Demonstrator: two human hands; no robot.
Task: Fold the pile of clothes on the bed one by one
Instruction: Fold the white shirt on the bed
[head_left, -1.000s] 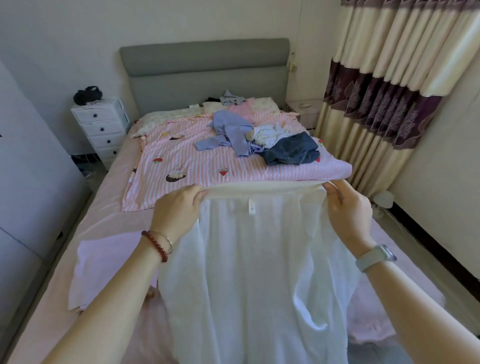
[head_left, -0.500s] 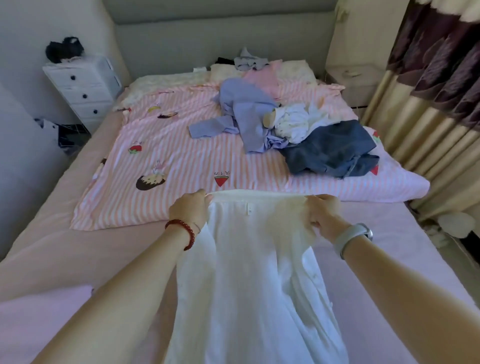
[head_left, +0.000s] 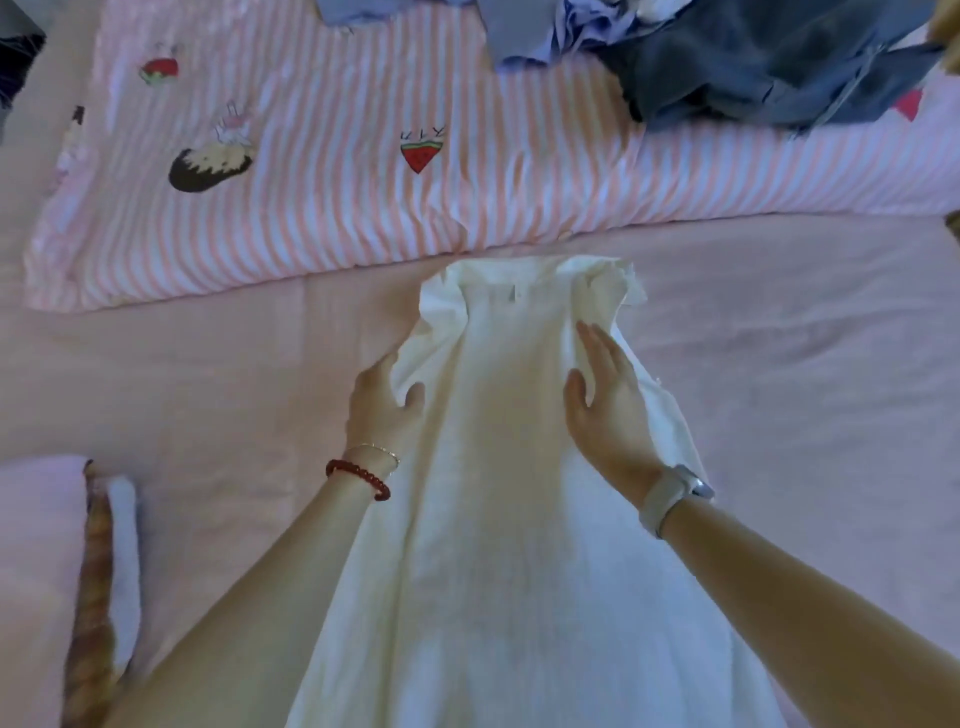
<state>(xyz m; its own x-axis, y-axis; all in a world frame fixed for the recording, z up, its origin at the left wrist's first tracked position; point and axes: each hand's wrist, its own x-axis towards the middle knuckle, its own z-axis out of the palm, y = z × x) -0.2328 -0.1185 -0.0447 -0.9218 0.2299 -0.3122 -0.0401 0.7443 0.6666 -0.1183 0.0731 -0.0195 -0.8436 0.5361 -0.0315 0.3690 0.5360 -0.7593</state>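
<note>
The bed (head_left: 779, 364), covered in a plain pink sheet, fills the view, and a pink-and-white striped quilt (head_left: 322, 208) with strawberry prints lies across its far half. Laid lengthwise on the sheet, its collar end just short of the quilt's edge, is the white garment (head_left: 498, 519) – spread flat so it can be squared up for folding, I judge. The pile of clothes (head_left: 753, 57) waiting its turn sits on the quilt at the far right, dark blue and pale blue pieces tangled together, well apart from the work. A folded pink cloth (head_left: 36, 571) lies at the near left edge, clear of the garment.

The right hand (head_left: 608, 400) rests on the cloth with fingers straight and together, holding nothing – likely smoothing or pinning the right side. The left hand (head_left: 384, 400) is at the garment's left edge, its fingers tucked beneath the fabric and thumb on top, gripping that edge. Nothing blocks the fold except the bunched shoulders near the collar.
</note>
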